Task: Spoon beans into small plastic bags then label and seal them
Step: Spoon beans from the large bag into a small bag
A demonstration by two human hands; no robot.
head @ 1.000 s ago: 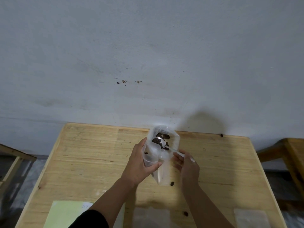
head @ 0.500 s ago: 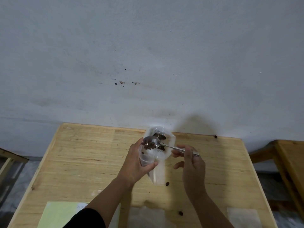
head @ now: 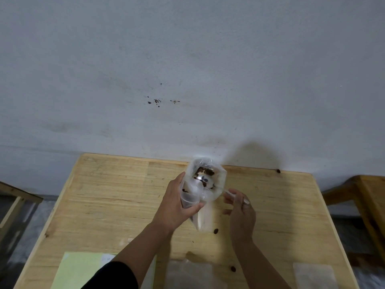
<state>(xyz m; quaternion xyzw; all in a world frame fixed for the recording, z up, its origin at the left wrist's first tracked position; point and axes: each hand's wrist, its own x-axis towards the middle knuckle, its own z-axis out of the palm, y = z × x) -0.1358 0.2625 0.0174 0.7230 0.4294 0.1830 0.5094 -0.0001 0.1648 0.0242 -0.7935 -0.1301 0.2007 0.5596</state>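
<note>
My left hand [head: 177, 205] grips a clear plastic cup [head: 188, 200] and a small clear plastic bag [head: 205, 219] together above the wooden table [head: 104, 195]. A larger clear bag [head: 216, 184] with dark brown beans [head: 205, 172] in it stands just behind the cup. My right hand [head: 240, 213] holds a metal spoon by its handle. The spoon's bowl [head: 203, 180] is inside the larger bag among the beans. The small bag hangs down below my left fingers.
Loose beans lie on the table [head: 215, 231], [head: 233, 268], and one at the far edge [head: 278, 171]. A pale green sheet [head: 83, 270] and flat clear bags [head: 187, 274], [head: 314, 275] lie at the near edge. A grey wall stands behind; wooden furniture [head: 366, 192] flanks the table.
The spoon was lifted over the cup half a second ago; it has gone back down into the bag of beans. My right hand shifted slightly lower and right.
</note>
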